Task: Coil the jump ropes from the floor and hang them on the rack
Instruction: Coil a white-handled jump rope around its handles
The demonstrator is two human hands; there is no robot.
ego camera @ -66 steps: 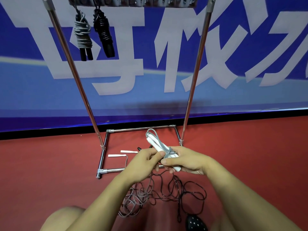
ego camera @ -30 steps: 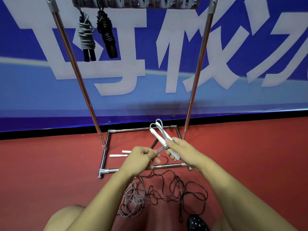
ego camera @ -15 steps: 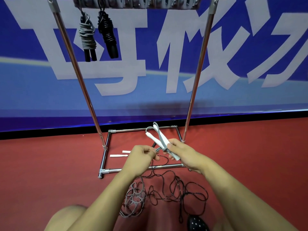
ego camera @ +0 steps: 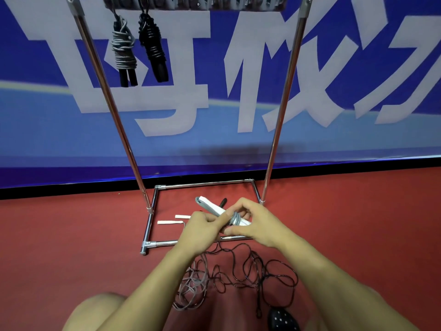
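While both hands met low in front of the rack, the right hand was clamped on the white handles of a jump rope, fingers curled under and thumb on top, handles lying side by side and tilted up-left. Grey cord was wound a few turns round the handles right at the right hand's fingers. Left hand was closed too, thumb and forefinger pinching the cord just beside the wraps; hands were touching or v. near each other.

Rest of the grey cord hung down from the left hand into a loose tangle on the red floor, next to a thin black cord sprawled in loops, one black handle poking out behind the hands. Two more white handles lay flat on the floor inside the rack's base frame, apart from the hands.

Up top, 2 coiled ropes were hung on the rack's hooks, left side: grey-wrapped bundle w/ black handles pointing down, and an all-black bundle just beside it on the right. Blue banner w/ big white characters behind the rack. A bare knee showed bottom left, a dark dotted shoe bottom centre-right
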